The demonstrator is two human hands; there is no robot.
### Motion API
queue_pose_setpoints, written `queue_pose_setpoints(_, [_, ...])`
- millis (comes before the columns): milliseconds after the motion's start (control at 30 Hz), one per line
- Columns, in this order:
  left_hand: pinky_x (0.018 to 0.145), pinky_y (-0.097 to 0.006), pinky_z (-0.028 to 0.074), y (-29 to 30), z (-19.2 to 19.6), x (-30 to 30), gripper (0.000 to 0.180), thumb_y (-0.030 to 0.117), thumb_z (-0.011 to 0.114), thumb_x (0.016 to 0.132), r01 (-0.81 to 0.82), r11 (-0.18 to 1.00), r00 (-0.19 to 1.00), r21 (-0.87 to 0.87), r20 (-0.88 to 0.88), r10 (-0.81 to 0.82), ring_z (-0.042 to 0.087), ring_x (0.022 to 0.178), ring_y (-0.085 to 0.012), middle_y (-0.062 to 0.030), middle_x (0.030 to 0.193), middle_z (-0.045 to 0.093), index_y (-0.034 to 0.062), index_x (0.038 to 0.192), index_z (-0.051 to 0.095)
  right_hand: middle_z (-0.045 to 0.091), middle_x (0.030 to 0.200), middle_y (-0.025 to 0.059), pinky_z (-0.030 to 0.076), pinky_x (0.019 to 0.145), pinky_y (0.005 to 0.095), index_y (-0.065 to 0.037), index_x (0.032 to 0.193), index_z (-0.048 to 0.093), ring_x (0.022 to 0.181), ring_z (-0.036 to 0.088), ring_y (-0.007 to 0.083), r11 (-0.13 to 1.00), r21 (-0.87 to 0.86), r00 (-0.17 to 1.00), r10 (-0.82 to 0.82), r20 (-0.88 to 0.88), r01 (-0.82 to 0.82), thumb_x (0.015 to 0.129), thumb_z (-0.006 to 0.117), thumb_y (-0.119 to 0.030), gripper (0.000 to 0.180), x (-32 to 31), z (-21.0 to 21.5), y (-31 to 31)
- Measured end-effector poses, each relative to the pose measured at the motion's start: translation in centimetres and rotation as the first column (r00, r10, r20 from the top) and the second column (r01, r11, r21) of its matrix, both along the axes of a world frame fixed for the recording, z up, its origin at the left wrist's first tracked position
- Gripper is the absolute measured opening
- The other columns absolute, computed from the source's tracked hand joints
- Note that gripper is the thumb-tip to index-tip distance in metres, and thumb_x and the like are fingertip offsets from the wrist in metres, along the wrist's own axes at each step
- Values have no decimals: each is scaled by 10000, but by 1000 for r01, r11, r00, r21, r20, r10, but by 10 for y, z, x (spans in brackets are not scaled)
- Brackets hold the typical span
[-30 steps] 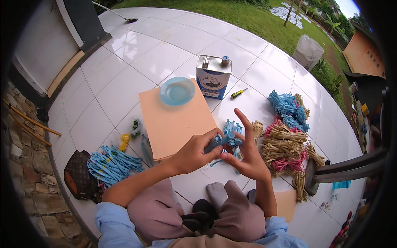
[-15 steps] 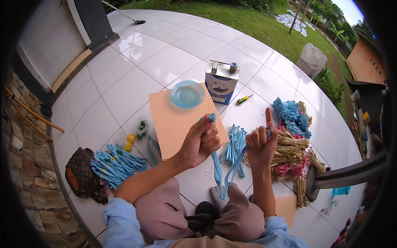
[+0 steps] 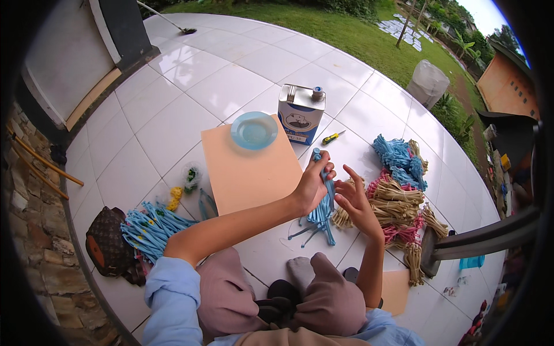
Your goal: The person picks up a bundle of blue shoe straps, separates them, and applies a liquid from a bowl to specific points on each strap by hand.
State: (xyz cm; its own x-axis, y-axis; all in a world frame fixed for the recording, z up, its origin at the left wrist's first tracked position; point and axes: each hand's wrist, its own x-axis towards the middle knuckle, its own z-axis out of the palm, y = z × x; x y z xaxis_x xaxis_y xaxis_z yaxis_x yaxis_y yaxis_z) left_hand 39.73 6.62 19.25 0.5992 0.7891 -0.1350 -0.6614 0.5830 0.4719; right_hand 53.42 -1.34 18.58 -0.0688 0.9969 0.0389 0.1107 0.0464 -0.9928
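My left hand [image 3: 312, 185] is closed round a light-blue strap [image 3: 316, 154], whose knob-like end sticks up above the thumb. Part of that strap hangs down past the fingers. Right beside it, my right hand [image 3: 359, 209] has its fingers spread, the index stretched upward, and I see nothing in it. Whether its fingertips touch the strap I cannot tell. Under my hands a bunch of similar blue straps [image 3: 321, 221] lies on the floor tiles.
A peach board [image 3: 245, 190] bears a blue dish [image 3: 254, 131]. Behind stand a metal can [image 3: 301, 115] and a screwdriver [image 3: 333, 138]. To the right lie tan bundles [image 3: 397, 203] and blue bundles [image 3: 399, 162]; to the left, blue straps [image 3: 153, 230] and a brown bag [image 3: 105, 242].
My right hand has released the strap and opened its fingers. Both hands have come closer together, the left one moving right, and the hanging loop between them is gone.
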Motion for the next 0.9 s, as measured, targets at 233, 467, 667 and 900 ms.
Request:
queue_pose_setpoints(233, [904,-447,402,5,13,-14,171,309,439,941,-87,996,994,18,66,86,389,746,-108,10,777,341,153,905,379,546,1047,134,469,825,349,-129,1407,156,955,568,197,1000,6,993,-28,116,27,806,665,-78,790,-10,-16,6])
queue_pose_setpoints(467, [950,-431,391,21,28,-61,280,406,367,958,-159,963,975,219,-118,188,473,908,-138,-8,874,436,149,859,415,556,1008,124,450,606,218,-71,1377,197,727,575,121,961,174,976,-204,-72,214,935,414,-54,493,-31,0,10])
queue_pose_setpoints(667, [959,-361,396,17,26,-78,346,328,368,976,-92,896,902,435,-344,260,486,1026,-162,-77,1031,501,31,1111,484,528,963,102,372,452,169,-93,1383,120,616,571,116,884,218,902,-366,-231,414,929,334,-19,507,-23,-2,17])
queue_pose_setpoints(900, [954,-319,392,6,7,-101,380,299,319,992,-91,601,922,794,-162,353,507,1014,-145,-80,1026,535,-13,1088,514,536,919,93,352,384,179,-137,1385,69,529,542,117,885,138,809,-330,-487,444,917,381,-29,572,-15,-4,22])
